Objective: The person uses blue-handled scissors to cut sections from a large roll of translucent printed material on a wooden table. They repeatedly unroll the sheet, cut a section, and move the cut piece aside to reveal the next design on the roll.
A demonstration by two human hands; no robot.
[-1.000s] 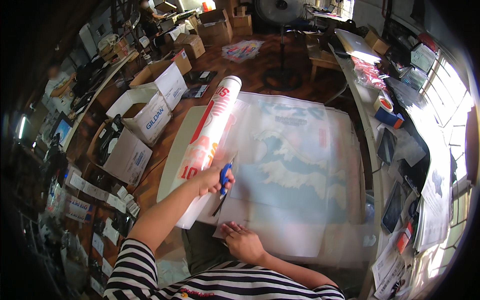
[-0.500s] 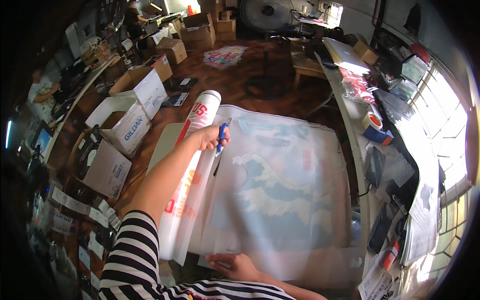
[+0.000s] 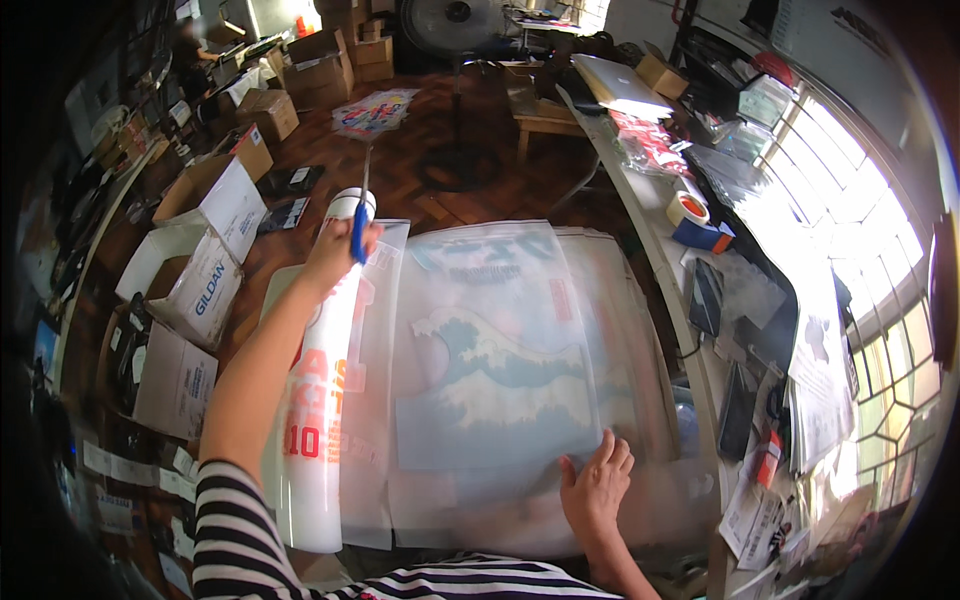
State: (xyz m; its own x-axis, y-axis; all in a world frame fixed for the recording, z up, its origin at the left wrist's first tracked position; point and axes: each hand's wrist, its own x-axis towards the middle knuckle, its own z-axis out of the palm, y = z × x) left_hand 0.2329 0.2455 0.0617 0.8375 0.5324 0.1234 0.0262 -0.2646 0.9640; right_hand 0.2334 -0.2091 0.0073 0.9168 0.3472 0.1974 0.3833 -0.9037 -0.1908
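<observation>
Blue-handled scissors (image 3: 358, 232) point up from my left hand (image 3: 340, 250), which is closed on their handles over the upper end of a white roll (image 3: 312, 420) printed in red and orange. Beside the roll lies a translucent sheet with red print (image 3: 370, 390). To its right is a translucent sheet with a blue wave picture (image 3: 495, 380), on top of other sheets (image 3: 640, 420). My right hand (image 3: 598, 480) is open, fingertips at the lower right corner of the wave sheet.
Cardboard boxes (image 3: 180, 290) stand on the floor at left. A long shelf (image 3: 620, 200) at right holds tape (image 3: 688, 208), phones (image 3: 737, 410) and papers. A fan (image 3: 450, 25) and printed sheets (image 3: 370, 115) are farther back, and a person (image 3: 190, 50) is at the back left.
The roll now lies more upright in view, farther left. My left hand has moved up with the scissors. My right hand has moved right to the wave sheet's corner.
</observation>
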